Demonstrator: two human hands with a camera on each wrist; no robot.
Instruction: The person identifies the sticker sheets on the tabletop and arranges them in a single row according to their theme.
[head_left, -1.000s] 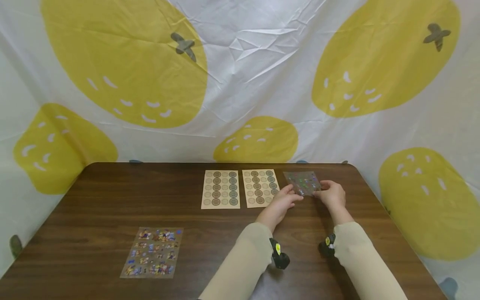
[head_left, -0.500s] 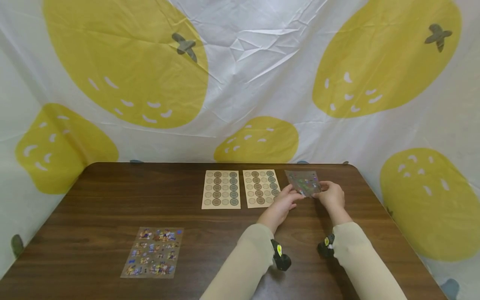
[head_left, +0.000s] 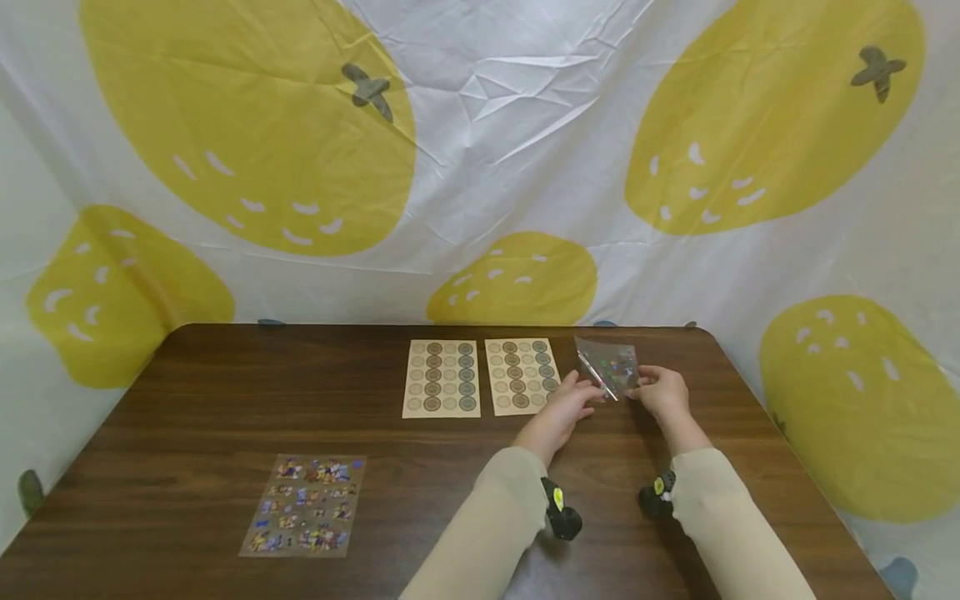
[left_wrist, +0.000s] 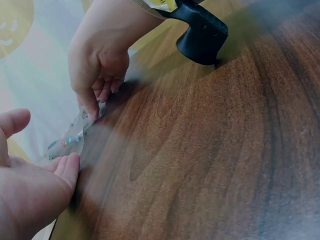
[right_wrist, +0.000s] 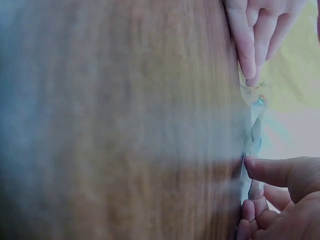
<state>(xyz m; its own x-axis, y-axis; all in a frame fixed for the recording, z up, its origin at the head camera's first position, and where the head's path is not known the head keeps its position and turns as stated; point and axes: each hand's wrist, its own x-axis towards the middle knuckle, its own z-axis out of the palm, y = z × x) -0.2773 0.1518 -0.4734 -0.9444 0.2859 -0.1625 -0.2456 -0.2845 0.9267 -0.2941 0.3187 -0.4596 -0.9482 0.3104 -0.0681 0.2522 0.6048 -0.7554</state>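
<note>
A clear sticker sheet (head_left: 619, 358) with small coloured figures is at the back right of the table. Its left side is bent up, and a bright line of glare runs along that edge. My right hand (head_left: 663, 393) pinches the near right corner between thumb and fingers, as the right wrist view also shows. At the near left corner, my left hand (head_left: 557, 414) touches the sheet with its fingertips. In the left wrist view that hand's fingers (left_wrist: 69, 167) are fairly straight and its thumb stands apart. Part of the sheet's near edge is hidden behind the fingers.
Two cream sheets of round stickers, a left one (head_left: 441, 379) and a right one (head_left: 517, 367), lie to the left; my left hand overlaps the right one's corner. Nearer and further left lies a larger clear sticker sheet (head_left: 303, 506). A patterned cloth (head_left: 510, 192) hangs behind the brown table (head_left: 187, 417).
The clear sheet between my hands has shifted slightly right, and its left side has bent upward with a new bright glare. Both hands have stayed nearly in place.
</note>
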